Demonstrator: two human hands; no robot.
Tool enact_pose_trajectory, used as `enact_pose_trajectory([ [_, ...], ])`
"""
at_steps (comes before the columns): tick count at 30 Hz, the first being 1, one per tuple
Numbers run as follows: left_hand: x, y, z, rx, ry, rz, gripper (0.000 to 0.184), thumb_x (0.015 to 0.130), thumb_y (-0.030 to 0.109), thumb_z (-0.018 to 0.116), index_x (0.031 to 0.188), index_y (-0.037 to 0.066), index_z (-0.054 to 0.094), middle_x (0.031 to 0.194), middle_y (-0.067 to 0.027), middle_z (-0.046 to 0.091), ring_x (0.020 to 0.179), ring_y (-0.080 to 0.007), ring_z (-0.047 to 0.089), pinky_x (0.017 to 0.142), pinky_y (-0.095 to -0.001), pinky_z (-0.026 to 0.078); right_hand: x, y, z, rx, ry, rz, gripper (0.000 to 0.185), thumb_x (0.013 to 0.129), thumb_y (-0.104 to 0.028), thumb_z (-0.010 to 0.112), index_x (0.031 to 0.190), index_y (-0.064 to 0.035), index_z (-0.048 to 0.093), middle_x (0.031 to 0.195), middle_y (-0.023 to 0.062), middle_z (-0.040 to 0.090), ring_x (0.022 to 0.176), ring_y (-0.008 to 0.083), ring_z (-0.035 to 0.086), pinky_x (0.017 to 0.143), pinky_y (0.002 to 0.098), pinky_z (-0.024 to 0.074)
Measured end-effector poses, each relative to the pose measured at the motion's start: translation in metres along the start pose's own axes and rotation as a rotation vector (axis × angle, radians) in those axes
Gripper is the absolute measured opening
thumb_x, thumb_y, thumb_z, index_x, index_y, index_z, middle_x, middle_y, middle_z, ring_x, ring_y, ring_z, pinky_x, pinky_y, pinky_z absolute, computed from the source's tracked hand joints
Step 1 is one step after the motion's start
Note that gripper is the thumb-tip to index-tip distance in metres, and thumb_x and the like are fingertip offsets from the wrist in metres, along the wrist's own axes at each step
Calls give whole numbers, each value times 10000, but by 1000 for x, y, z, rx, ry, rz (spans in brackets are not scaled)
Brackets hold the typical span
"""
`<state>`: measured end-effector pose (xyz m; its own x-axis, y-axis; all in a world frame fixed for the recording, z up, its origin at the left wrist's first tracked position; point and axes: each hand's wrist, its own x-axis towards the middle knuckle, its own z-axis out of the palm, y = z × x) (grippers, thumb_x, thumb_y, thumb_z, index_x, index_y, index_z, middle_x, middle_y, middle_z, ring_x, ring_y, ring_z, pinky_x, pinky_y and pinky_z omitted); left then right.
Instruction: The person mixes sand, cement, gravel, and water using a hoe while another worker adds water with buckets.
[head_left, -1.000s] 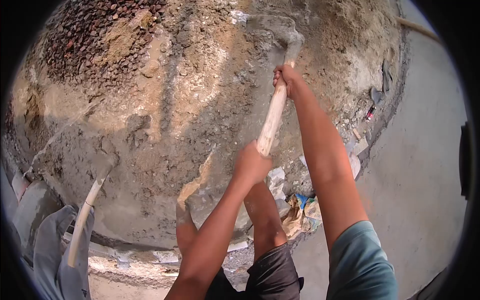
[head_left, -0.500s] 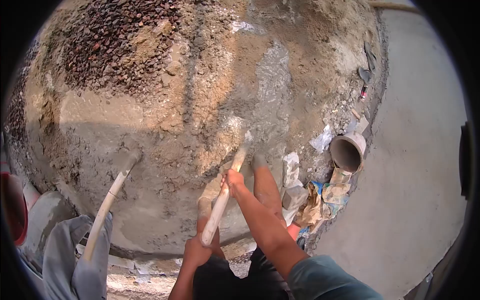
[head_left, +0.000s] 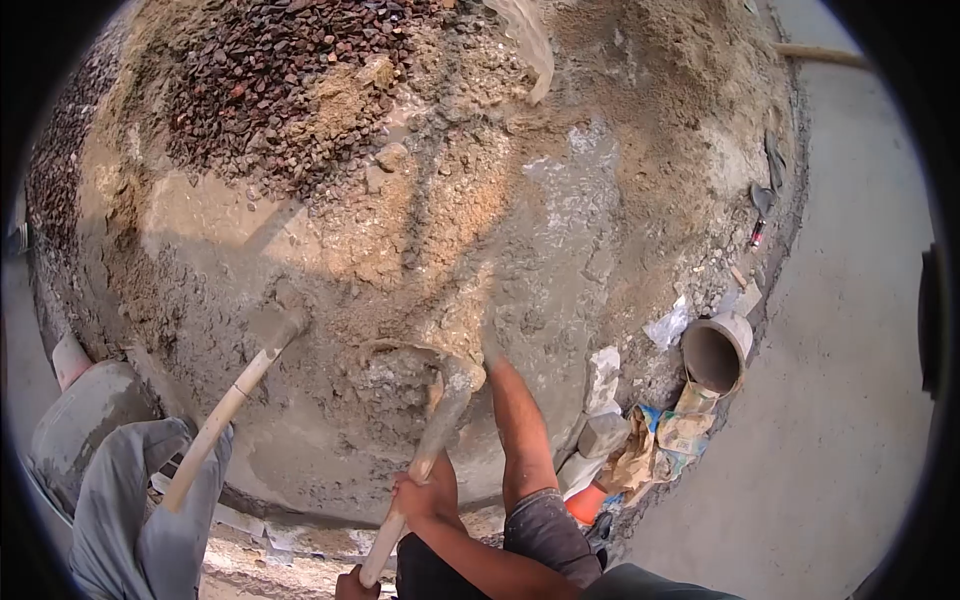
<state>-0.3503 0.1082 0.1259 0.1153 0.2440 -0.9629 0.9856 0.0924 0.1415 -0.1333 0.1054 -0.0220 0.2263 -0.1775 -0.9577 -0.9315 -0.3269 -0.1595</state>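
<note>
My right hand (head_left: 415, 498) is wrapped round the wooden handle of a hoe (head_left: 440, 425). Lower down, at the frame's bottom edge, my left hand (head_left: 357, 584) grips the handle's end. The hoe's head is coated in grey mortar and lies in the wet mix (head_left: 385, 395), with a lump of it at the blade. My bare legs (head_left: 522, 430) stand beside the handle, feet hidden in the mix. To the left, a second wooden-handled tool (head_left: 235, 400) leans with its head sunk in the mortar.
Grey trousers (head_left: 150, 490) of another person are at lower left, beside a mortar-smeared container (head_left: 95, 410). Dark gravel (head_left: 280, 80) is piled at the top left. On the right are a bucket on its side (head_left: 715, 355), torn bags (head_left: 660, 440), blocks (head_left: 603, 435) and a smooth concrete floor (head_left: 800, 420).
The hoe has been drawn back toward me and to the left, both hands moving down with it. Its mortar-covered head now shows. The view has shifted slightly.
</note>
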Motion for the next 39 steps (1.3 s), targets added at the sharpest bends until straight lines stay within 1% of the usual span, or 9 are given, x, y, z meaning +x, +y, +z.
enact_pose_trajectory([
  [3,56,54,18,-29,50,129,263,687,197,717,850,42,581,694,-226,639,727,-446,634,667,-487,528,37,-53,-16,78,-107,-41,148,827,23,582,950,-16,510,638,54,517,501,156,537,444,303,462],
  [9,211,298,-32,-56,116,353,380,718,194,715,1057,52,617,876,-261,656,887,-439,629,786,-503,500,130,-354,21,180,-217,-565,107,846,-59,617,779,-24,541,651,40,518,542,143,522,484,303,483],
  [11,252,372,-70,-107,209,526,326,712,143,684,1015,35,632,865,-233,665,845,-437,632,755,-464,509,155,-442,55,223,-268,-612,117,851,-25,615,879,21,511,715,70,529,573,157,544,486,319,509],
  [15,285,440,-105,-424,114,504,263,743,122,658,963,-14,610,711,-127,639,585,-223,617,561,-341,492,188,-543,133,-77,-298,-660,115,865,-62,596,826,25,531,659,82,539,518,174,544,476,320,506],
  [17,278,443,-104,-681,-46,350,235,756,109,654,946,-19,598,658,-68,597,511,-139,559,480,-299,456,192,-533,173,-429,-160,-658,84,817,-36,581,797,31,533,624,91,543,481,192,537,438,341,470],
  [26,176,298,-48,-752,-153,138,183,747,86,635,903,-3,602,648,-51,570,534,-139,558,496,-326,444,214,-337,118,-927,117,-602,203,709,-126,596,697,69,653,643,164,666,583,267,682,549,396,537],
  [28,148,261,-28,-595,-34,169,238,732,120,649,929,-9,612,704,-123,625,635,-230,631,600,-365,490,215,-282,86,-886,-142,-469,204,707,-98,599,750,93,657,633,180,655,572,268,678,544,396,535],
  [32,101,187,2,-442,-11,-3,330,713,176,672,980,-9,614,826,-237,664,825,-401,664,724,-411,512,159,-185,52,-580,-121,-332,82,736,-14,579,713,59,609,626,152,626,509,240,630,486,390,518],
  [39,-16,80,-7,-17,2,-141,352,688,179,725,976,3,626,812,-208,682,820,-371,686,747,-435,543,31,-20,-8,-224,-147,-56,50,788,-4,598,775,43,590,628,83,590,521,183,596,452,321,472],
])
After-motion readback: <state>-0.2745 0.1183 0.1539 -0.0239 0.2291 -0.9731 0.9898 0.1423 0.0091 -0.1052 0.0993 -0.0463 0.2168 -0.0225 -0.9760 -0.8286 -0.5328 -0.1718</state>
